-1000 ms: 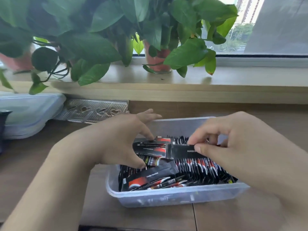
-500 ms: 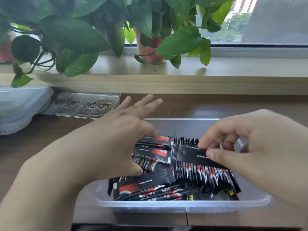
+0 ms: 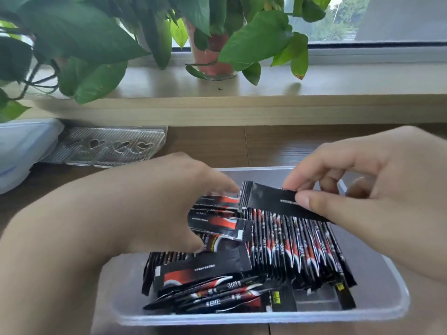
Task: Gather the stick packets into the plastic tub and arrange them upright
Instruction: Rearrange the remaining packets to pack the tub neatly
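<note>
Found right hand (image 3: 362, 189) pinching one packet (image 3: 266, 199) flat above the upright row (image 3: 302, 250) in the tub (image 3: 387, 308). Saw left hand (image 3: 169, 201) spread, fingers relaxed, covering loose packets (image 3: 205, 269) lying flat at the tub's left. Noted clear tray (image 3: 108, 148) behind on worktop (image 3: 278, 146), plants (image 3: 254, 39) on sill (image 3: 338, 78).

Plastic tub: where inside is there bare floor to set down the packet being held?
Bare floor shows between the upright row and the right wall of the tub, in the near right corner, and left of the loose pile. The middle is crowded; the left hand covers flat packets there. The right hand holds the packet.
</note>
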`<state>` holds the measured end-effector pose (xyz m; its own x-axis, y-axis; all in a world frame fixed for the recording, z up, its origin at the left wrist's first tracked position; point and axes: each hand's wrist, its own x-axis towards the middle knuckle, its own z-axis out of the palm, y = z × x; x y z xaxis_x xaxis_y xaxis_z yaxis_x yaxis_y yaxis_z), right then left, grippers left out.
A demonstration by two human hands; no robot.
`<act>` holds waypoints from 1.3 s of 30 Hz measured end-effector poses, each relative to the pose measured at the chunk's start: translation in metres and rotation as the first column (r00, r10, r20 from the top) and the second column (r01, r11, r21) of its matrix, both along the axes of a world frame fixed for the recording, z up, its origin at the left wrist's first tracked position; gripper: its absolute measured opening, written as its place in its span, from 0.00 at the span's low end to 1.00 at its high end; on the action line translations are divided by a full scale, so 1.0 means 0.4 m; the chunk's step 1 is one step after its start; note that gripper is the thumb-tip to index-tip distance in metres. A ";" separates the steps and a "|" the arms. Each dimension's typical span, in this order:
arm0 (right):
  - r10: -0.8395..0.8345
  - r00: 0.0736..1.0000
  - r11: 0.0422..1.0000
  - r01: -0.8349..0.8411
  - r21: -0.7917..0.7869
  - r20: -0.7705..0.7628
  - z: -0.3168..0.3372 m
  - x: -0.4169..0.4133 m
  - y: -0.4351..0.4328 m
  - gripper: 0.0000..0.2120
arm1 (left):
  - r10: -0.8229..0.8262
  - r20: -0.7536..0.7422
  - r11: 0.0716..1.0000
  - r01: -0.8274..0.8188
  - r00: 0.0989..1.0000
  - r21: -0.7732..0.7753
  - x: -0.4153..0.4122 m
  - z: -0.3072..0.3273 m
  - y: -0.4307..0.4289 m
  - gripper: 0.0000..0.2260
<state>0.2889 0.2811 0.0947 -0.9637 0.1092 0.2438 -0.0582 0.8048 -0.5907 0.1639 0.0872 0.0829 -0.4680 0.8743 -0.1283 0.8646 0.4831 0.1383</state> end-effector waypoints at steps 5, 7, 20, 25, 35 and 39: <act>-0.011 1.000 1.000 0.011 0.000 -0.012 -0.018 -0.017 0.015 0.07 | 0.010 -0.042 0.999 -0.008 0.999 0.043 -0.001 -0.031 0.013 0.10; -0.024 0.999 1.000 0.023 -0.010 -0.030 -0.022 -0.018 0.021 0.06 | 0.015 -0.102 0.999 -0.011 0.995 0.046 -0.006 -0.042 0.010 0.09; -0.120 0.984 0.991 0.111 -0.077 -0.129 0.001 0.025 0.010 0.11 | 0.146 0.059 0.897 -0.157 0.988 0.414 0.009 -0.025 -0.036 0.06; -0.155 0.973 0.984 0.137 -0.109 -0.171 0.003 0.025 0.002 0.11 | 0.323 0.196 0.674 -0.370 0.926 0.639 0.030 -0.014 -0.041 0.05; -0.260 0.948 0.904 0.172 -0.392 -0.184 -0.023 -0.020 -0.108 0.04 | -0.104 0.717 0.384 -0.638 0.689 0.668 0.050 -0.002 -0.007 0.05; -0.307 0.942 0.897 0.239 -0.371 -0.138 -0.044 -0.032 -0.144 0.01 | -0.076 0.741 0.433 -0.647 0.667 0.627 0.060 -0.003 0.008 0.10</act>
